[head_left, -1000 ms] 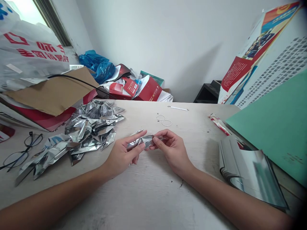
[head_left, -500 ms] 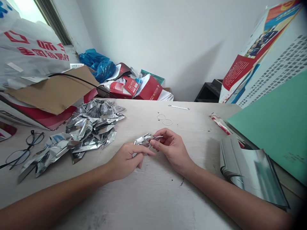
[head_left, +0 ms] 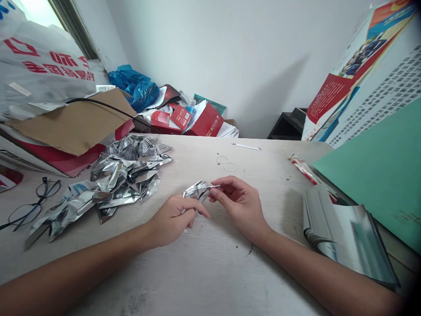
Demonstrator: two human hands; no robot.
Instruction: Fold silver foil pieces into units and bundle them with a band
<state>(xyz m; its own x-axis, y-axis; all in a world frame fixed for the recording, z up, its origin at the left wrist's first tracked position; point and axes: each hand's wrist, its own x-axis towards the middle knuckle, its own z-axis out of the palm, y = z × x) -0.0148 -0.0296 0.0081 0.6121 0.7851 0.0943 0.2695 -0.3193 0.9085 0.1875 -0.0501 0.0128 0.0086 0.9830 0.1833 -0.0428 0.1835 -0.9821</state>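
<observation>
A small piece of pleated silver foil [head_left: 196, 189] is held between my two hands, just above the table. My left hand [head_left: 174, 219] is closed around its near left side, the index finger stretched along in front. With thumb and index finger, my right hand [head_left: 239, 202] pinches the foil's right end. My left fingertips are partly hidden behind the hand. Beyond the hands lie two thin white rings [head_left: 230, 166], probably rubber bands, touching each other. To the left, a heap of folded silver foil pieces [head_left: 128, 175] rests on the table.
Eyeglasses [head_left: 29, 210] lie at the left, below a cardboard box [head_left: 75, 127]. A thin white strip [head_left: 247, 146] sits near the back edge. On the right are a red-and-white packet [head_left: 304, 170], a stack of silvery sheets [head_left: 345, 232] and a green board [head_left: 378, 171].
My right hand has shifted slightly along the foil's right end, and the foil tilts up a little more. My left hand keeps its grip almost unmoved.
</observation>
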